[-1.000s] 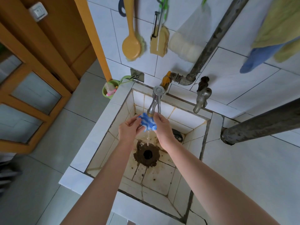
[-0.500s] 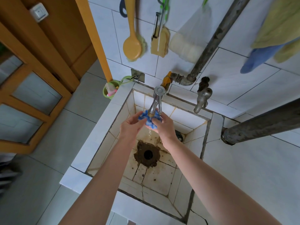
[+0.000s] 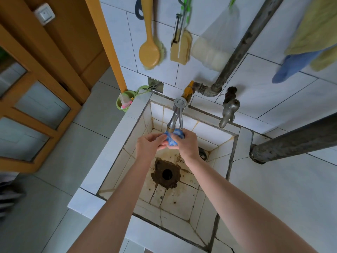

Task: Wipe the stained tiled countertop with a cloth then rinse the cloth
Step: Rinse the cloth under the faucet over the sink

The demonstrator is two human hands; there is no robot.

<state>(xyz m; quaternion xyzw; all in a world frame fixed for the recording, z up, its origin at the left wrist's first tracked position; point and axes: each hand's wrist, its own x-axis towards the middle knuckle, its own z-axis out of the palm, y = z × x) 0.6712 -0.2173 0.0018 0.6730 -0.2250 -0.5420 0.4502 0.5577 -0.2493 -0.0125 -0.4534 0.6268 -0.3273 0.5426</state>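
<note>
At frame centre I had my left hand (image 3: 148, 146) and right hand (image 3: 187, 144) pinching the cloth (image 3: 172, 137) beneath the tap (image 3: 174, 118); kneading it there would have rinsed it best.

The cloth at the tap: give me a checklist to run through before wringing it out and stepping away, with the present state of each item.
1. Blue cloth held in both hands: ok, the left hand and right hand pinch it between them.
2. Cloth under the tap spout: ok, it sits right below the outlet.
3. Cloth over the tiled sink, not the counter: ok.
4. Water running: cannot tell, no clear stream shows.
5. Drain open for runoff: ok, the hole is open, though ringed with dark grime.
6. Cloth rinsed clean: cannot tell, it is bunched up.
</note>
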